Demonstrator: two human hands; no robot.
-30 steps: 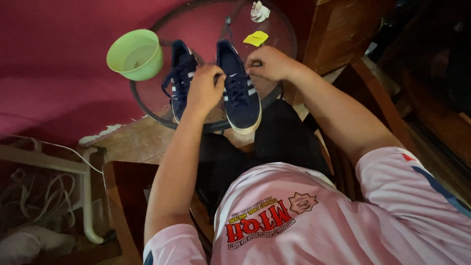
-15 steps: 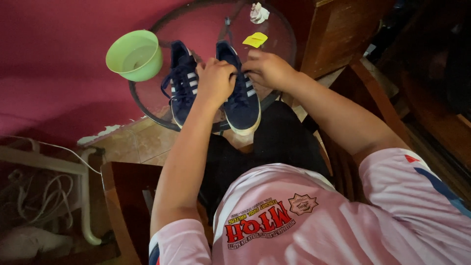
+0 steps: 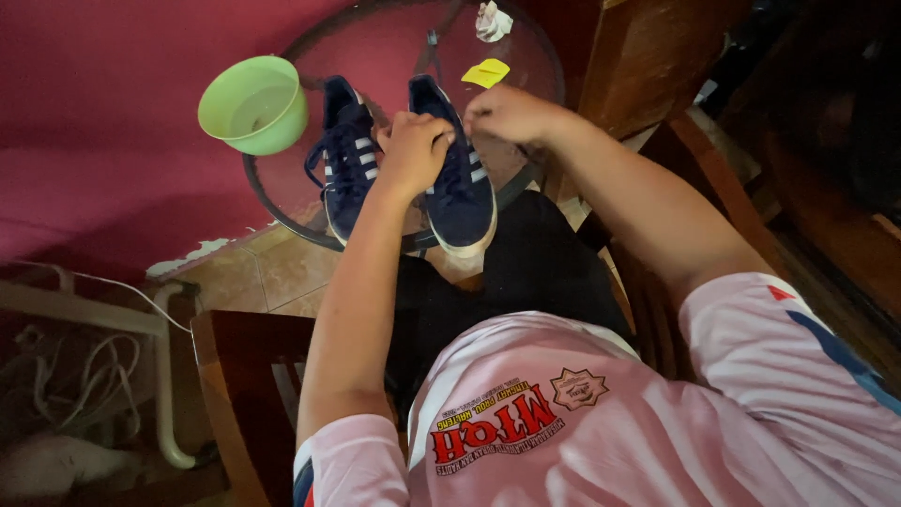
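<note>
1. The right-hand navy sneaker [image 3: 460, 183], with white side stripes and a pale sole, stands on the round glass table [image 3: 544, 66], its toe overhanging the near rim towards the person's lap.
2. The left hand [image 3: 411, 150] is closed over the lace area of that sneaker, fingers curled; what it pinches is hidden, probably a lace.
3. The right hand [image 3: 507, 115] sits just beside it at the shoe's far side, fingertips pinched together as if on a lace end, though the lace itself is too small to tell. The hands are close, nearly touching.
4. To do this lacing work well, I judge that the left hand should pin the shoe steady while the right draws the lace evenly, so that the overhanging shoe does not tip off the rim.
5. The second navy sneaker [image 3: 345, 164] lies just left of the first, its laces loose and looping over the side.
6. A light green plastic bowl [image 3: 253, 103] stands at the table's left edge, near that second shoe.
7. A yellow scrap [image 3: 486, 72] and a crumpled white paper [image 3: 492, 21] lie further back on the glass.
8. Compared with half a second ago, the left hand has shifted slightly left on the shoe; the shoes and bowl have stayed put.
</note>
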